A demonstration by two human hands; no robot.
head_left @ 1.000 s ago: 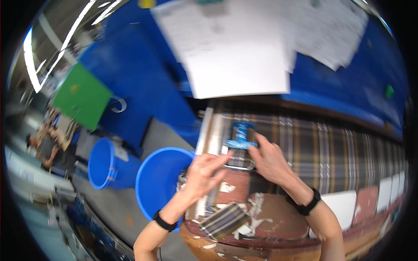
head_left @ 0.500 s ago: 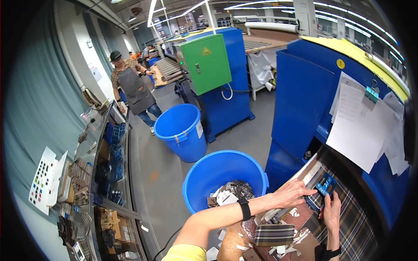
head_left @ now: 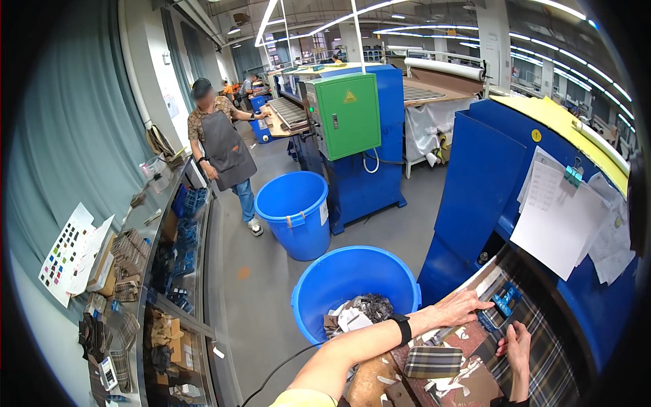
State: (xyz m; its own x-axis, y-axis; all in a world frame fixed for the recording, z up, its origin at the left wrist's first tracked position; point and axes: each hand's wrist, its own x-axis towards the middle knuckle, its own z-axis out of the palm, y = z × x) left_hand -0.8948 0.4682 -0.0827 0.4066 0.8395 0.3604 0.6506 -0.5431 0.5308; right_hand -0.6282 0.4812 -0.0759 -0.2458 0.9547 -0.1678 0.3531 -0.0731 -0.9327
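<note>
My left hand (head_left: 461, 308) reaches in from the lower edge, its index finger stretched out against a blue cutting die (head_left: 503, 302). The die rests on dark plaid fabric (head_left: 546, 329) spread over the work surface at the right. Just below the die, my right hand (head_left: 517, 344) has its fingers curled in over the fabric. What lies between them, if anything, is hidden. Near my left forearm, a cut plaid piece with rounded corners (head_left: 434, 362) lies on a reddish-brown board (head_left: 468, 346) among white and brown scraps.
A blue bin (head_left: 305, 288) with scraps stands beside my left arm, another blue bin (head_left: 293, 214) behind it. Blue machine housing (head_left: 475, 183) rises at the right, with clipped papers (head_left: 559, 227). A shelf unit (head_left: 152, 271) lines the left; a person in a grey apron (head_left: 227, 152) stands beyond.
My right hand has drawn down off the die, while my left index finger stays at it. The view has tilted up slightly. The person's free arm and stance show more fully.
</note>
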